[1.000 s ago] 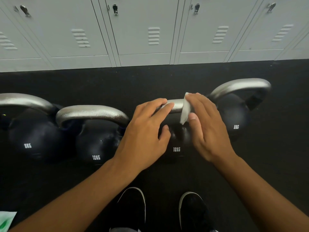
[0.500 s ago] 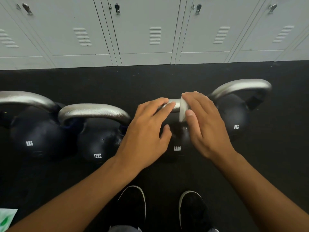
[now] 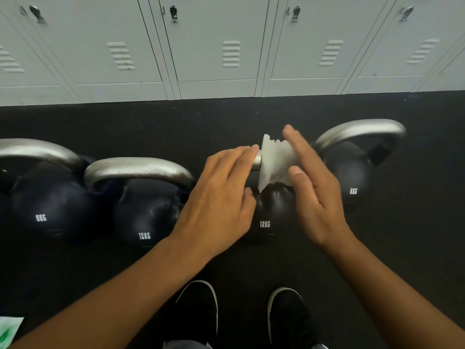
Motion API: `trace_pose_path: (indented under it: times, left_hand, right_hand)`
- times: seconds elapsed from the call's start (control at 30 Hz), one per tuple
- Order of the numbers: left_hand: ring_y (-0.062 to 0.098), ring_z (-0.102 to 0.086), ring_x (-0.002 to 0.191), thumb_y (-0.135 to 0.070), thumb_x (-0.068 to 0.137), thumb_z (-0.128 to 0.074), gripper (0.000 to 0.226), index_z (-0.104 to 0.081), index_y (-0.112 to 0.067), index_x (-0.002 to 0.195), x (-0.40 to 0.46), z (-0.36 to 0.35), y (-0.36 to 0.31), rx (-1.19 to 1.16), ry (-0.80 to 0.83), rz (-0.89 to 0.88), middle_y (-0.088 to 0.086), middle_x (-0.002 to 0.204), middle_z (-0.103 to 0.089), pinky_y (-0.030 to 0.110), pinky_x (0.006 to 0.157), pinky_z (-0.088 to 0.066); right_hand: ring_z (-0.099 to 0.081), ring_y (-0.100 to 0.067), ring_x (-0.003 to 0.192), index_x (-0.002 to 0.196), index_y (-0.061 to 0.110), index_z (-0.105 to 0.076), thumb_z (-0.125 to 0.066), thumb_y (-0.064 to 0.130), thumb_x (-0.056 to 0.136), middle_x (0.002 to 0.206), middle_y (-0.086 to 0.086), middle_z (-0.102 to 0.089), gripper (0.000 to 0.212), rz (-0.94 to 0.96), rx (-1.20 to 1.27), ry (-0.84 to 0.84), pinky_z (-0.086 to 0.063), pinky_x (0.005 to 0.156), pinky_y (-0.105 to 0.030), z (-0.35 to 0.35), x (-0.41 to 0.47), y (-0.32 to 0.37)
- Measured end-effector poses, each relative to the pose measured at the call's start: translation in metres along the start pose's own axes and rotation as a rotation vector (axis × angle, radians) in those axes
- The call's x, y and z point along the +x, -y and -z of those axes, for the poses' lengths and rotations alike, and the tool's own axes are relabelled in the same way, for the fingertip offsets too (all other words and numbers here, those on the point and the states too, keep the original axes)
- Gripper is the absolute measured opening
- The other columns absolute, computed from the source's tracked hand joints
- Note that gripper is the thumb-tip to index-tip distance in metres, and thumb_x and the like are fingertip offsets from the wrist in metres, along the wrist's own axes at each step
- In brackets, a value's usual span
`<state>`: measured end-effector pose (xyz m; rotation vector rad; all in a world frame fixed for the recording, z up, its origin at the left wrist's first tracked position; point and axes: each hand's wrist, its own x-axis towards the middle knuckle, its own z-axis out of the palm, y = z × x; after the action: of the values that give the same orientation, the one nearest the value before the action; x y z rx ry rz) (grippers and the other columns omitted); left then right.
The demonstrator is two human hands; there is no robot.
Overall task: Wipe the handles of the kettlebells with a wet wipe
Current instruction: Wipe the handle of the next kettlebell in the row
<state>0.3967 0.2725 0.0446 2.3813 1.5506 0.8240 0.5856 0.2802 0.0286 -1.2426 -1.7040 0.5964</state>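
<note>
At the floor's [image 3: 226, 114] bottom-left corner I see a green-and-white packet [image 3: 8, 329], cut off by the frame edge. Along the black floor runs a row of four kettlebells in front of grey lockers [image 3: 216, 46]. Farthest left is the first 8KG kettlebell [image 3: 47, 207], its steel handle running out of view. Just beside it, touching or nearly so, stands the left 12KG kettlebell [image 3: 143, 215] with its handle [image 3: 138, 170] fully bare. Next comes my left hand [image 3: 216, 200], fingers laid over the handle [image 3: 256, 163] of the second 12KG kettlebell [image 3: 273, 210], thumb below the bar; I cannot tell whether the fingers curl fully round it. Only a short piece of that bar shows between my hands. The wet wipe [image 3: 275, 163] is draped over this same handle, crumpled, one corner sticking up and one hanging down. My right hand [image 3: 317, 192] holds the wipe against the bar, fingers mostly straight over the top and the thumb pressing from the near side. To the right sits the second 8KG kettlebell [image 3: 352, 177], its handle [image 3: 359, 129] arching toward the floor's right edge. My black shoes [image 3: 198, 313] show at the bottom edge.
</note>
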Motion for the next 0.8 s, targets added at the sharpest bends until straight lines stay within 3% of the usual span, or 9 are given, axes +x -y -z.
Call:
trace_pose_path:
  times: [0.1,0.17,0.3,0.53,0.7,0.8]
  left_hand:
    - [0.029,-0.033,0.151,-0.014,0.092,-0.052,0.065,-0.039,-0.004,0.155,0.006,-0.002,-0.017,0.155,0.021,-0.151,0.013,0.161,-0.039,0.044,0.12,-0.036]
    - [0.032,-0.026,0.155,-0.018,0.095,-0.046,0.067,-0.031,-0.002,0.158,0.015,-0.007,-0.025,0.269,0.076,-0.23,0.016,0.165,-0.031,0.046,0.124,-0.029]
    - [0.036,-0.021,0.157,-0.023,0.099,-0.044,0.07,-0.021,0.001,0.16,0.022,-0.018,-0.029,0.422,0.149,-0.209,0.022,0.168,-0.023,0.048,0.128,-0.019]
    - [0.036,-0.021,0.156,-0.028,0.1,-0.053,0.075,-0.017,-0.007,0.162,0.009,-0.021,-0.023,0.409,0.127,-0.103,0.019,0.166,-0.025,0.05,0.127,-0.024]
    - [0.038,-0.006,0.159,-0.025,0.104,-0.044,0.073,-0.009,0.0,0.162,0.011,-0.026,-0.033,0.452,0.12,-0.138,0.023,0.17,-0.011,0.051,0.129,-0.012]
    - [0.035,-0.016,0.158,-0.023,0.103,-0.048,0.071,-0.014,0.001,0.162,0.012,-0.026,-0.03,0.407,0.121,-0.15,0.022,0.169,-0.019,0.048,0.128,-0.018]
  right_hand:
    - [-0.042,-0.004,0.147,0.155,0.016,-0.046,-0.039,0.014,0.101,0.158,0.006,-0.049,0.055,-0.173,0.085,-0.178,-0.036,0.123,-0.042,-0.002,-0.003,-0.005]
    - [-0.049,-0.003,0.141,0.152,0.017,-0.051,-0.038,0.016,0.099,0.15,0.007,-0.056,0.055,-0.256,0.127,-0.209,-0.04,0.12,-0.041,-0.002,-0.002,-0.01]
    - [-0.055,-0.009,0.134,0.143,0.016,-0.06,-0.039,0.016,0.097,0.14,0.008,-0.062,0.05,-0.257,0.086,-0.194,-0.046,0.114,-0.042,-0.002,-0.001,-0.013]
    - [-0.05,-0.003,0.137,0.143,0.019,-0.061,-0.04,0.019,0.1,0.145,0.007,-0.059,0.048,-0.227,0.01,-0.159,-0.038,0.118,-0.026,-0.003,-0.003,-0.01]
    - [-0.042,-0.006,0.147,0.149,0.015,-0.056,-0.037,0.018,0.102,0.154,0.003,-0.053,0.051,-0.176,-0.075,-0.109,-0.031,0.122,-0.023,-0.004,-0.004,-0.013]
    - [-0.036,-0.009,0.152,0.153,0.012,-0.051,-0.036,0.017,0.104,0.158,-0.001,-0.049,0.051,-0.117,-0.131,-0.083,-0.027,0.125,-0.024,-0.006,-0.007,-0.017]
